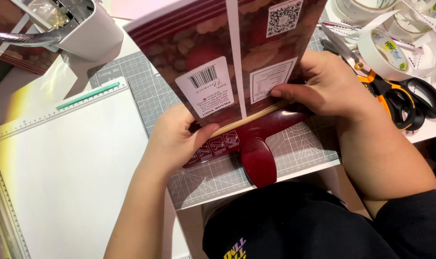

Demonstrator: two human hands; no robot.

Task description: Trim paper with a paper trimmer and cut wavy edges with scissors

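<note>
Hands in view: two, both bare, both on one dark red printed paper bag (213, 52) that lies flattened over the grey cutting mat (304, 144) at mid-scene. The left hand (177, 139) grips the bag's near left corner, thumb on top pointing right, fingers curled underneath and out of sight; its forearm comes up from the near edge. The right hand (323, 86) presses down on the near right part of the bag, fingers (287, 93) bunched narrow along the fold line, with the forearm running off to the near right in a dark sleeve. One thin wooden stick (249, 119) lies along the fold between the two hands. One glossy dark red flap (258, 160) sticks out toward the near edge, below the stick.

Other items, counted: one white scoring board (59, 168) with one teal tool (87, 96) in its far rail, left of the mat; one white machine (91, 29) at the far left; one pair of black and orange scissors (400, 98) right of the right hand; several white tape rolls (381, 50) with loose strips at the far right. All stand on the white worktop (318, 169).
</note>
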